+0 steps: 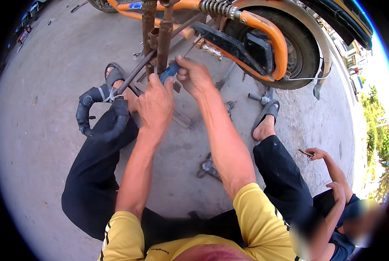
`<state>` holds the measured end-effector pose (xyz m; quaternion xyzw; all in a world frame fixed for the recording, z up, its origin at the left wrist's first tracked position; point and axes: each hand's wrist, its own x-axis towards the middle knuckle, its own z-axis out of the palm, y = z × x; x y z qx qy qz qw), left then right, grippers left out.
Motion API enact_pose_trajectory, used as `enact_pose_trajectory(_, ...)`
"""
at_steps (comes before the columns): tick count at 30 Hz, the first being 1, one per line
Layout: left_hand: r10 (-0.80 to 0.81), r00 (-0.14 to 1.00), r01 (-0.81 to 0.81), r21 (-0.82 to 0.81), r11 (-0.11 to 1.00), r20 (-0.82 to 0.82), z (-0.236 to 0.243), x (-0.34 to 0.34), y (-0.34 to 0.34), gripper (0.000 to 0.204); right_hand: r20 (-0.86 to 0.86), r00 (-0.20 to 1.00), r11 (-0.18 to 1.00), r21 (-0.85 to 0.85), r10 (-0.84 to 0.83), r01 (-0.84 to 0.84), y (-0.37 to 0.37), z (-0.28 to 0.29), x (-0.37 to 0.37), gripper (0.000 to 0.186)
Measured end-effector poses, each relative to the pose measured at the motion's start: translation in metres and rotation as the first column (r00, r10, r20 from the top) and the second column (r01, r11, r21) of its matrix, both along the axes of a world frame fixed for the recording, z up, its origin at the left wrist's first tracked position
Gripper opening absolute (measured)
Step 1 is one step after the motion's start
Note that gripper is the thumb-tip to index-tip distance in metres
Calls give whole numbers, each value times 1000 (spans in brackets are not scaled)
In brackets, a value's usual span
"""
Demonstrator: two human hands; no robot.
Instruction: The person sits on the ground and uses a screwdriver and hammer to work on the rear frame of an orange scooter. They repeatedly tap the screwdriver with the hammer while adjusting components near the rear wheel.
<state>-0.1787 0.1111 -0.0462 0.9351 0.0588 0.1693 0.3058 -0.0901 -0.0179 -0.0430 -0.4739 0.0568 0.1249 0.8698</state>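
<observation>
Both my hands are at a screwdriver with a blue handle [170,71]; its thin metal shaft points up and to the right, toward the orange bike [283,48]. My right hand [195,76] pinches the handle near the shaft. The fingers and thumb of my left hand [156,103] close around the handle's lower end. Just beyond the left hand stand rusty upright pipes [164,43]. A long metal bar [138,71] slants across them, ending in a loop wrapped in black [84,111] over my left leg.
Behind the pipes are the bike's rear wheel [292,41], black chain cover [229,43] and coil spring [216,8]. A hammer-like metal tool [259,98] lies by my right foot, and a greasy metal part [208,167] between my legs. Another person's hand [317,153] holds a small object at right.
</observation>
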Motion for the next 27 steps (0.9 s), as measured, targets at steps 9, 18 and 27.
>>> enact_pose_trajectory(9,-147,978,43,-555,831,-145,-2,18,10,53,23,996,991,100,92,-94,-5,1,-8,22)
enact_pose_trajectory(18,3,998,-10,-116,993,-62,3,0,0,49,-15,998,997,48,58,-57,-5,-7,6,19)
enact_pose_trajectory(27,-169,966,-5,-672,741,-193,-3,17,13,60,-18,998,989,137,63,-60,-5,0,-4,19)
